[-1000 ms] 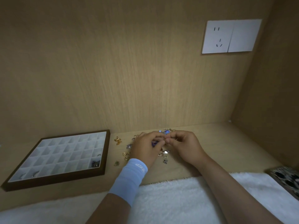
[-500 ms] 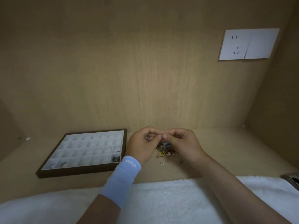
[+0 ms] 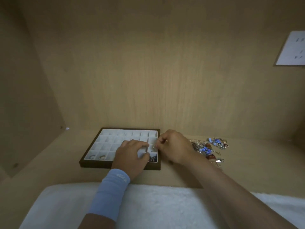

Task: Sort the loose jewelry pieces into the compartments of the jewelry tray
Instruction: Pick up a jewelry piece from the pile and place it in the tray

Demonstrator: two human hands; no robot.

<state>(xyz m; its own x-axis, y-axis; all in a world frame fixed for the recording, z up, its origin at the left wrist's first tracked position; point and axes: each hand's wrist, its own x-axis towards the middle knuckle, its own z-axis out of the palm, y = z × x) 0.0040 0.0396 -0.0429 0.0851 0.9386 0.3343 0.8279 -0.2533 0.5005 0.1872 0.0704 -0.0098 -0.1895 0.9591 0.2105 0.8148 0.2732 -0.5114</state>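
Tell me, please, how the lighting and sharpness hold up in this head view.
Head view: dim, warm light, soft throughout; the wall socket at the right edge is smeared, likely by motion; the wide angle bends the wooden walls; the small piece pinched by the right hand over the jewelry tray is too soft to identify.

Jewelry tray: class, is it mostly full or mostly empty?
Mostly empty: the jewelry tray shows bare white compartments; only a few near-row ones hold pieces.
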